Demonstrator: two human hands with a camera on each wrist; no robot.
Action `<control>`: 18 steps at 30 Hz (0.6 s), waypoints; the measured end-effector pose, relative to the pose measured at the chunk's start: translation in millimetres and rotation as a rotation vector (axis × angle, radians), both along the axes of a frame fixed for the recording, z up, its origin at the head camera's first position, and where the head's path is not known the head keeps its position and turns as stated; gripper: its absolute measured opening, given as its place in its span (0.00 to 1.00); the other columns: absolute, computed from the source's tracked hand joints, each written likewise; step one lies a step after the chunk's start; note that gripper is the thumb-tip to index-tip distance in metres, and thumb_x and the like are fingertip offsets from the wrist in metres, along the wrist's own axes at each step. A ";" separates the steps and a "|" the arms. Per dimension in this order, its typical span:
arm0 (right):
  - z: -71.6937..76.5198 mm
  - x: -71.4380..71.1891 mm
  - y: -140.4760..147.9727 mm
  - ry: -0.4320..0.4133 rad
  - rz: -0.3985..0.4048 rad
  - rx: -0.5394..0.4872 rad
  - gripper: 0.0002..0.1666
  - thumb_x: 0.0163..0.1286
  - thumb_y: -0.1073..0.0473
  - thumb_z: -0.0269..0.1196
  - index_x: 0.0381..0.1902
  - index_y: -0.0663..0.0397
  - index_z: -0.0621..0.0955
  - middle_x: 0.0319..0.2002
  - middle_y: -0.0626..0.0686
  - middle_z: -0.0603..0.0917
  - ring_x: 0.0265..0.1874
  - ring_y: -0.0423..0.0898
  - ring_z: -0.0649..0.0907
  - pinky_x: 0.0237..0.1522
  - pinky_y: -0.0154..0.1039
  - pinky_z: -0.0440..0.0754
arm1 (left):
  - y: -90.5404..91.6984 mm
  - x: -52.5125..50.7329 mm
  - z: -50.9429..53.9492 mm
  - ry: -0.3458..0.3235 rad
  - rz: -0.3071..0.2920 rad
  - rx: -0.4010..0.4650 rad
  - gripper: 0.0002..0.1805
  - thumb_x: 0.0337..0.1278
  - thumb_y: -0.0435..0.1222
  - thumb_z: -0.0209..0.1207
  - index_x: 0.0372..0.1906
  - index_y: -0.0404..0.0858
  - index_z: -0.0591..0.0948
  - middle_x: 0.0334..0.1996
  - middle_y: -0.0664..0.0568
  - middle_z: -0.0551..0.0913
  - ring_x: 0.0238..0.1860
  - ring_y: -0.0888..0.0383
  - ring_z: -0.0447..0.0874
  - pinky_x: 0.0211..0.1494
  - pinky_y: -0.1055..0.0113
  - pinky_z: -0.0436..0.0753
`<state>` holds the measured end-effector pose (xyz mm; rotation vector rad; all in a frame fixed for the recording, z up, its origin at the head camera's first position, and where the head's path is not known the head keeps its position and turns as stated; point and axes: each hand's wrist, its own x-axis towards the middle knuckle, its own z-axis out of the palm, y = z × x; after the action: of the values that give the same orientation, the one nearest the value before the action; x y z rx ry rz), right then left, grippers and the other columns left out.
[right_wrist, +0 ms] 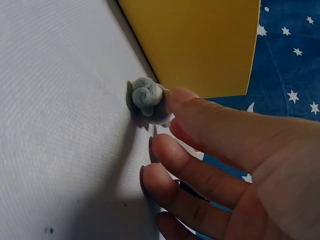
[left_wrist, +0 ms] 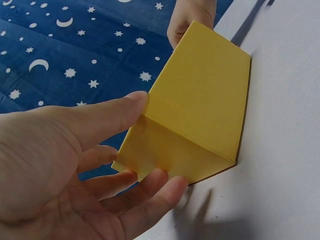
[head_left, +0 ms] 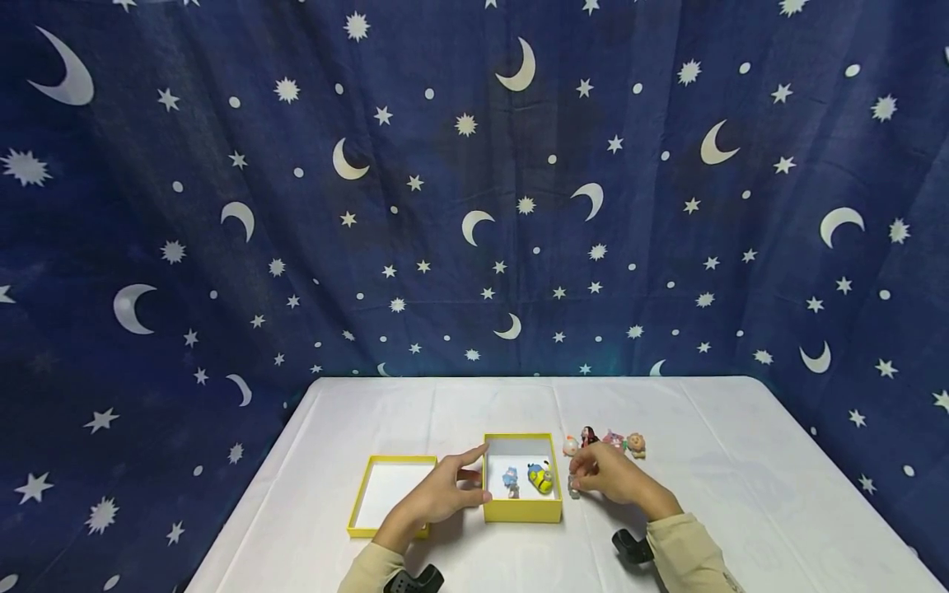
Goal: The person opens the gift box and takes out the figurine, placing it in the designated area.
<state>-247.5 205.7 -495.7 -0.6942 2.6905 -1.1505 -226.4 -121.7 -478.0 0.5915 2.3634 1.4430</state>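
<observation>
A yellow open-topped box (head_left: pixel 522 511) with a white inside stands on the table. In it lie a small blue figurine (head_left: pixel 510 476) with a greyish part below it and a yellow-and-blue figurine (head_left: pixel 540 478). My left hand (head_left: pixel 442 492) rests its fingertips and thumb against the box's left side; the left wrist view shows these fingers (left_wrist: pixel 145 195) fairly straight. Just right of the box, my right hand (head_left: pixel 610 475) pinches a small grey figurine (right_wrist: pixel 146 97) between thumb and index finger, close to the tabletop. The other right fingers are loosely bent, holding nothing.
A shallow yellow-rimmed lid (head_left: pixel 354 502), white inside, lies left of the box, partly behind my left forearm. Behind my right hand are several figurines: a whitish one (head_left: pixel 570 445), a dark-haired one (head_left: pixel 588 435), a pink one (head_left: pixel 614 438), a tan one (head_left: pixel 636 445). A star-patterned curtain (head_left: pixel 474 165) hangs behind the table.
</observation>
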 end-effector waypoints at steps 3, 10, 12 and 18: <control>2.3 1.2 1.1 0.003 -0.004 -0.007 0.11 0.57 0.66 0.73 0.37 0.64 0.84 0.30 0.49 0.83 0.28 0.34 0.77 0.32 0.30 0.76 | 0.2 -0.1 -0.5 -0.001 -0.001 0.002 0.42 0.60 0.34 0.68 0.77 0.34 0.63 0.76 0.39 0.66 0.63 0.45 0.78 0.68 0.45 0.73; 9.6 2.4 5.5 0.030 0.004 -0.025 0.15 0.59 0.67 0.72 0.43 0.69 0.84 0.32 0.53 0.84 0.28 0.35 0.78 0.33 0.31 0.78 | 0.8 0.4 -1.8 0.005 0.001 -0.007 0.43 0.59 0.34 0.69 0.77 0.35 0.63 0.76 0.40 0.65 0.62 0.46 0.79 0.66 0.47 0.75; 11.6 2.2 6.9 0.053 -0.011 -0.016 0.15 0.59 0.66 0.72 0.44 0.68 0.84 0.32 0.52 0.84 0.28 0.34 0.77 0.33 0.31 0.77 | 0.8 0.5 -2.1 0.012 -0.002 -0.011 0.43 0.59 0.34 0.69 0.77 0.34 0.62 0.76 0.39 0.65 0.62 0.46 0.79 0.67 0.46 0.75; 20.0 1.3 7.5 0.130 -0.074 0.020 0.14 0.60 0.65 0.72 0.44 0.61 0.86 0.34 0.55 0.86 0.30 0.34 0.76 0.37 0.32 0.72 | 0.2 0.6 -1.5 0.010 -0.004 -0.011 0.43 0.59 0.34 0.68 0.77 0.34 0.62 0.76 0.38 0.65 0.63 0.44 0.78 0.67 0.45 0.75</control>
<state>-246.2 213.2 -475.7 -0.6947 2.8539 -1.1304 -225.8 -121.5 -479.5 0.6018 2.3740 1.4282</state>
